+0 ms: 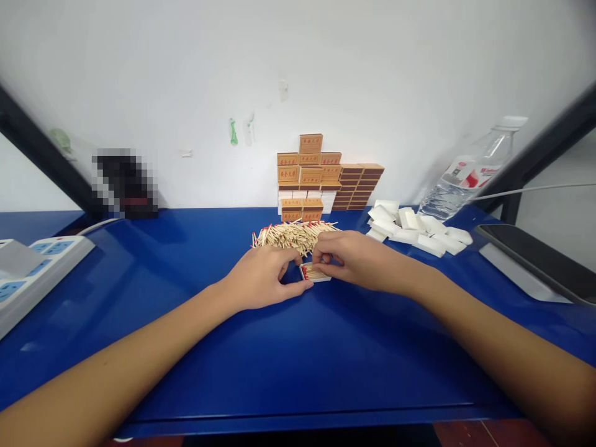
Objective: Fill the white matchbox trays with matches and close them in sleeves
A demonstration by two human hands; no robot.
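Observation:
A small white matchbox tray (322, 279) lies on the blue table, partly filled with red-tipped matches (309, 271). My left hand (263, 277) grips its left end, thumb on the near side and fingers at the far side. Over the tray's right part, my right hand (347, 257) has its fingers closed in a pinch at the matches. What sits between those fingertips is hidden. Just behind both hands spreads a heap of loose matches (291, 237), some of it covered by the hands.
Orange-and-brown matchboxes (311, 144) stand stacked against the wall. White trays (410, 218) lie piled to the right, beside a tilted plastic bottle (479, 164). A black phone (542, 254) is at the far right, a power strip (44, 273) at the left. A pixelated dark object (125, 186) stands behind.

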